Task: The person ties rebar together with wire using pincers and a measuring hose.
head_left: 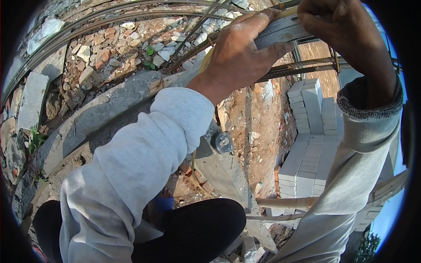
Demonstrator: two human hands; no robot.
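My left hand (239, 52) lies over a grey beam (283, 31), its thumb pointing right along the near face and its fingers over the far edge. A yellow measuring tape (287, 12) comes out beneath these fingers and runs on toward my right hand (342, 28). That hand is closed at the beam's right part, fingers curled in; what they hold is hidden. Yellow strip also shows below my left wrist and hangs down toward my knee. Under my forearms, a round dark-and-grey object (222, 142) rests on a concrete piece (226, 171).
Rusty steel bars (302, 69) run beside the beam, and more rods (109, 17) cross the upper left. Broken bricks and stones (101, 55) cover the ground. Stacked grey blocks (307, 153) stand low on the right. A wooden pole (285, 202) crosses below them.
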